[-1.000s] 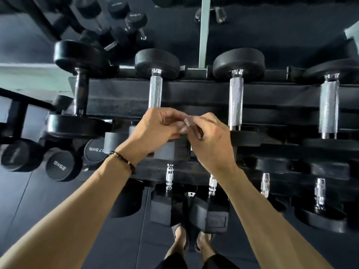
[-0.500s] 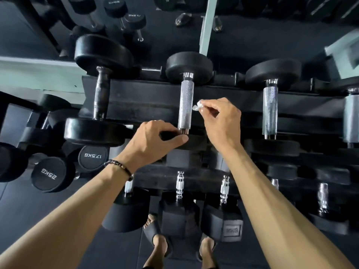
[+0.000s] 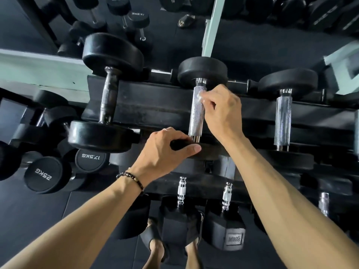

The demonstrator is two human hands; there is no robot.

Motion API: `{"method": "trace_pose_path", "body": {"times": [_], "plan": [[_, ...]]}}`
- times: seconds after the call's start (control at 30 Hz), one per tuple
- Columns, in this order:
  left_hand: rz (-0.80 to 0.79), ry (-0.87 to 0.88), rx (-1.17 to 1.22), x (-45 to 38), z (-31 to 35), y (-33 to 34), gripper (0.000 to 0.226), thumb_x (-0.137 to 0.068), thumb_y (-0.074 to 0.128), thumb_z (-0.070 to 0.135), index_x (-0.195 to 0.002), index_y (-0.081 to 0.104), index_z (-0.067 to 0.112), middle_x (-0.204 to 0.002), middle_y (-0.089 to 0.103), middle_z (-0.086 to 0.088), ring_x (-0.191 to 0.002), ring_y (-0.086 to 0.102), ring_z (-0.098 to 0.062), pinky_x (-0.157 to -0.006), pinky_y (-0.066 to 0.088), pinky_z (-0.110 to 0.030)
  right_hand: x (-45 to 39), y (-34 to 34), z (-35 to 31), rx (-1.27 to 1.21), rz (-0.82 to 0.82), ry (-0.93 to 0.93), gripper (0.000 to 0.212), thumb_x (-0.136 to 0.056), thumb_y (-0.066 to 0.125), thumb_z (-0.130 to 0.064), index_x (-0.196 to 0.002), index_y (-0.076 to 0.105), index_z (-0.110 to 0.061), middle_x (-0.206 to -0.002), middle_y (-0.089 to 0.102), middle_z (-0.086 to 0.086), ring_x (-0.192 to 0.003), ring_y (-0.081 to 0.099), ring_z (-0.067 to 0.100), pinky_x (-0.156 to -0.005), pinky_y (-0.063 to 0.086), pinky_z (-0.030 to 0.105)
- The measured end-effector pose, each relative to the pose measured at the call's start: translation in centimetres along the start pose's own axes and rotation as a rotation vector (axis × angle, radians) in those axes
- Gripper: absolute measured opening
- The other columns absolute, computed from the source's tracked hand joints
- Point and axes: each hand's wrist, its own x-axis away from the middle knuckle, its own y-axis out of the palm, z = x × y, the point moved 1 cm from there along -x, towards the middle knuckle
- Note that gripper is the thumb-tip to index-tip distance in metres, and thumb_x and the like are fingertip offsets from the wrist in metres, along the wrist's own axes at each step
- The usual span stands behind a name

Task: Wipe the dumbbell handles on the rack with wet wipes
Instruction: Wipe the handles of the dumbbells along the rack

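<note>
- Up on the top shelf of the rack (image 3: 155, 105), the middle dumbbell's knurled silver handle (image 3: 197, 117) stands between its two black heads, the far head (image 3: 202, 71) in full view.
- The right hand (image 3: 223, 111) is at the upper end of that handle, its fingertips pinching a small whitish wet wipe (image 3: 200, 95) against the metal; only a crumpled scrap of the wipe shows, the rest hidden under the fingers.
- The left hand (image 3: 165, 150) curls over the rim of the near head (image 3: 206, 150) of the same dumbbell, thumb stretched along its edge; most of that head is covered by the hand and the right forearm.
- A beaded bracelet (image 3: 132, 180) sits on the left wrist.
- To the left lies a dumbbell with a dark, dull handle (image 3: 107, 99); to the right, another with a silver handle (image 3: 282, 121).
- At the far right edge a further handle is cut off by the frame.
- On the lower shelf, short chrome handles (image 3: 181, 191) show only in part, their far ends hidden under the shelf above.
- Round plates marked 17.5KG (image 3: 90, 157) and 25KG (image 3: 43, 173) face the camera at lower left, print upside down.
- Sandalled feet (image 3: 155, 247) peek out at the bottom, partly behind a hexagonal head whose label is too blurred to read.
</note>
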Motion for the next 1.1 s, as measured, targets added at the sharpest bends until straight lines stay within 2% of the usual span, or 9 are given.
{"method": "trace_pose_path", "body": {"times": [0.13,0.3,0.47,0.53,0.67,0.8,0.87,1.0,1.1], "plan": [[0.012,-0.02,0.005,0.2,0.1,0.1,0.026,-0.079,0.071,0.052,-0.097,0.076,0.033,-0.088,0.065,0.014,-0.082,0.058,0.005,-0.069,0.041,-0.008,0.9,-1.0,0.0,0.051,-0.175,-0.165,0.014,-0.089,0.064,0.003,-0.089,0.076,-0.004,-0.079,0.058,0.005,-0.066,0.057,0.017,-0.061,0.046,0.024],[0.028,-0.033,0.006,0.2,0.1,0.3,0.024,-0.079,0.072,0.051,-0.096,0.076,0.034,-0.091,0.066,0.014,-0.087,0.06,0.003,-0.072,0.042,-0.008,-2.7,0.4,0.2,0.111,-0.009,-0.09,0.017,-0.087,0.062,0.006,-0.08,0.074,-0.004,-0.073,0.052,0.004,-0.059,0.047,0.018,-0.053,0.036,0.026],[0.04,-0.038,0.018,0.3,0.0,0.4,0.026,-0.08,0.072,0.051,-0.097,0.076,0.033,-0.089,0.065,0.013,-0.085,0.058,0.003,-0.069,0.04,-0.007,2.2,-1.5,0.0,0.153,-0.272,-0.334,0.021,-0.079,0.056,0.016,-0.073,0.064,-0.002,-0.071,0.048,0.005,-0.066,0.047,0.023,-0.048,0.037,0.028],[0.047,-0.029,0.02,0.4,-0.1,0.5,0.026,-0.08,0.072,0.051,-0.097,0.077,0.032,-0.089,0.065,0.014,-0.085,0.058,0.003,-0.069,0.04,-0.007,0.0,-1.0,0.3,0.166,-0.224,-0.344,0.021,-0.08,0.054,0.012,-0.074,0.067,-0.004,-0.07,0.044,0.002,-0.065,0.043,0.021,-0.049,0.036,0.029],[0.051,-0.027,0.026,0.4,-0.1,0.5,0.028,-0.079,0.071,0.053,-0.096,0.077,0.032,-0.087,0.065,0.015,-0.086,0.058,0.005,-0.069,0.039,-0.006,-2.5,-0.2,-0.1,0.147,-0.095,-0.163,0.019,-0.083,0.064,0.005,-0.084,0.076,-0.009,-0.076,0.039,-0.007,-0.068,0.042,0.015,-0.056,0.036,0.028],[0.051,-0.04,0.033,0.3,-0.1,0.4,0.029,-0.079,0.072,0.053,-0.097,0.076,0.032,-0.086,0.064,0.014,-0.083,0.057,0.006,-0.066,0.039,-0.006,2.1,-1.9,-0.7,0.11,-0.385,-0.292,0.013,-0.085,0.063,0.006,-0.076,0.069,-0.001,-0.073,0.043,0.004,-0.054,0.047,0.025,-0.042,0.044,0.036],[0.052,-0.042,0.035,0.4,-0.2,0.5,0.029,-0.079,0.072,0.054,-0.098,0.076,0.032,-0.088,0.065,0.014,-0.085,0.058,0.004,-0.068,0.04,-0.008,1.2,-2.0,-0.3,0.057,-0.389,-0.27,0.012,-0.087,0.065,0.002,-0.08,0.073,-0.001,-0.074,0.048,0.006,-0.056,0.052,0.025,-0.047,0.046,0.034],[0.062,-0.043,0.032,0.5,-0.2,0.5,0.027,-0.079,0.072,0.054,-0.097,0.076,0.034,-0.089,0.066,0.015,-0.086,0.06,0.003,-0.07,0.041,-0.008,-2.3,-1.2,0.1,-0.003,-0.241,-0.134,0.015,-0.089,0.066,-0.005,-0.094,0.079,-0.01,-0.081,0.049,-0.003,-0.069,0.052,0.012,-0.061,0.039,0.013],[0.062,-0.048,0.039,0.5,-0.1,0.5,0.027,-0.079,0.073,0.052,-0.097,0.077,0.033,-0.087,0.065,0.014,-0.084,0.058,0.004,-0.068,0.04,-0.008,0.0,-2.0,-0.3,0.001,-0.432,-0.23,0.014,-0.084,0.069,-0.003,-0.087,0.079,-0.012,-0.078,0.05,-0.003,-0.068,0.056,0.019,-0.063,0.047,0.031]]}}
